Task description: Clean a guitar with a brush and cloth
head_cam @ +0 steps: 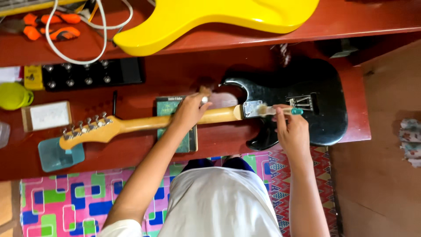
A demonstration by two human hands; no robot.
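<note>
A black electric guitar body (322,94) lies face down on the red-brown table (131,149), its pale wooden neck (144,123) running left to the headstock (85,129). My left hand (190,112) grips the neck near where it joins the body. My right hand (291,129) holds a screwdriver (285,111) with a clear, teal-tipped handle, its shaft pointing left at the silver neck plate (252,108).
A yellow guitar body (210,19) rests on the upper shelf beside orange-handled pliers (52,26) and a white cable. A black pedal board (92,74), a green book (169,107), a small box (46,116), a teal dish (59,156) and a yellow-green cup (13,95) share the table.
</note>
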